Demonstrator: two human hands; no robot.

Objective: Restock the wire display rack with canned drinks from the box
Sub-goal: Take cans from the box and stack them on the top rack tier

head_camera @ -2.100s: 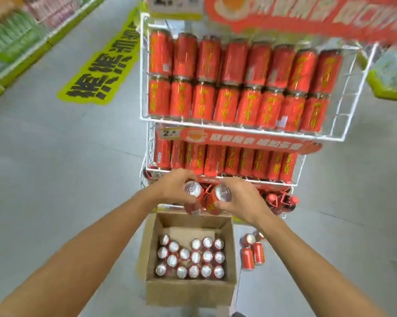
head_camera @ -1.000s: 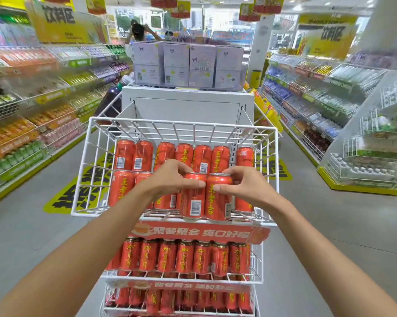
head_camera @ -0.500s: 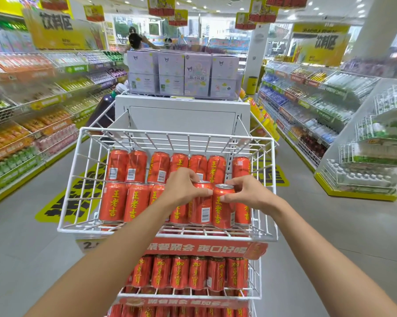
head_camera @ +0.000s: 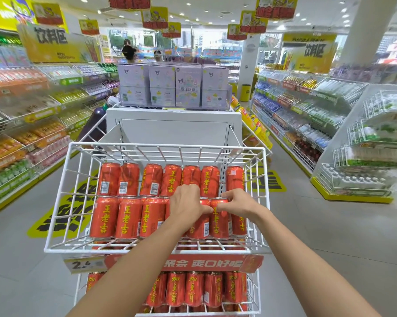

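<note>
We have raised the two cans from above the box to the top basket point(head_camera: 147, 247). The left can point(head_camera: 198, 227) and right can point(head_camera: 219, 223), held above the front row one second ago, now stand in that row, level with the cans beside them. The left hand point(head_camera: 188, 202) and right hand point(head_camera: 238, 203) have come down with them and now grip the can tops. The box has left the view.
</note>
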